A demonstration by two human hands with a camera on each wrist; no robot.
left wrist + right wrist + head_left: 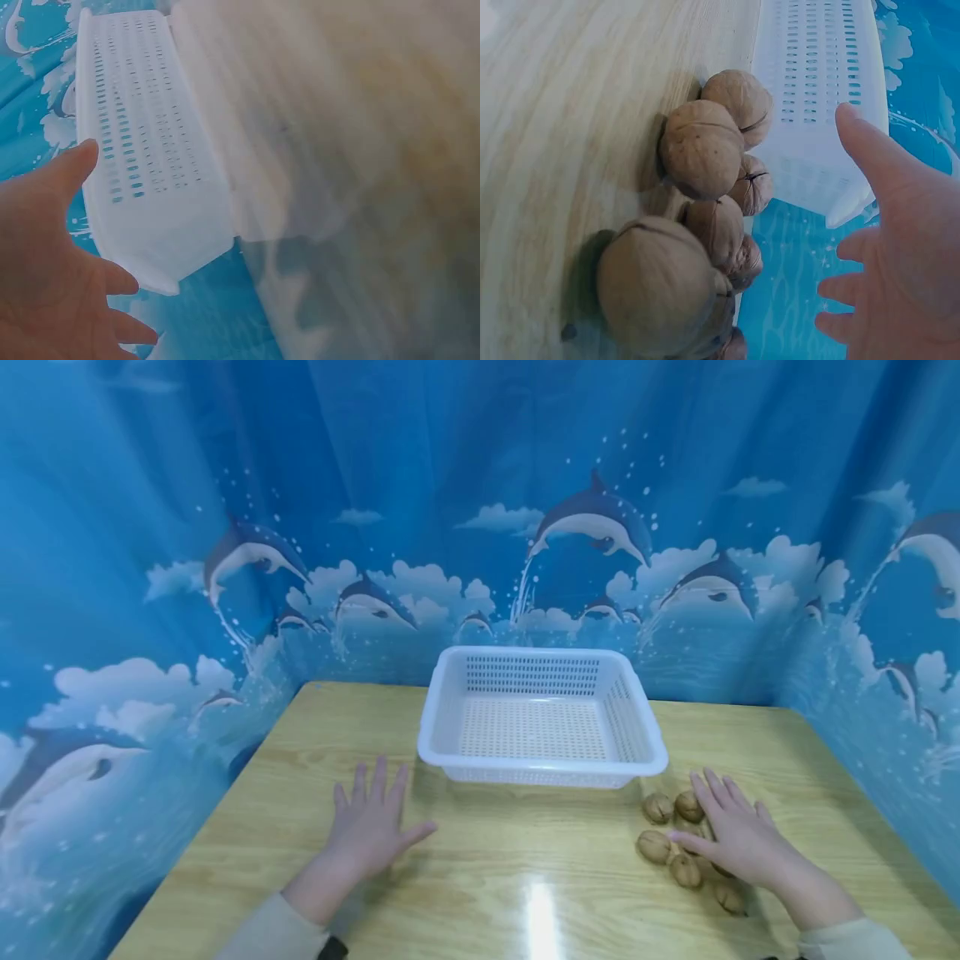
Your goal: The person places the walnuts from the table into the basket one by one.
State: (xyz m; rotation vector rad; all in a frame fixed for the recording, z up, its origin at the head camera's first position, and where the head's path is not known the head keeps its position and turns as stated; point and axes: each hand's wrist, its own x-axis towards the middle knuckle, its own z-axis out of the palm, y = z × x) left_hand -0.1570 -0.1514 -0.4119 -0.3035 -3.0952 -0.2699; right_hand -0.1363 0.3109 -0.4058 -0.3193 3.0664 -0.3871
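Observation:
Several walnuts lie in a loose group on the right of the table; in the right wrist view the walnuts appear large and close. Over their right side my right hand is spread with straight fingers, holding nothing and hiding part of the group. My left hand is spread above the left of the table, its fingers straight and nothing in it. Between and beyond both hands stands a white perforated plastic basket, with nothing inside. The basket's side also shows past my left thumb.
The light wooden table has a bright glare spot near its front. A blue curtain printed with dolphins and clouds hangs behind the table and along both sides. The basket stands close to the table's back edge.

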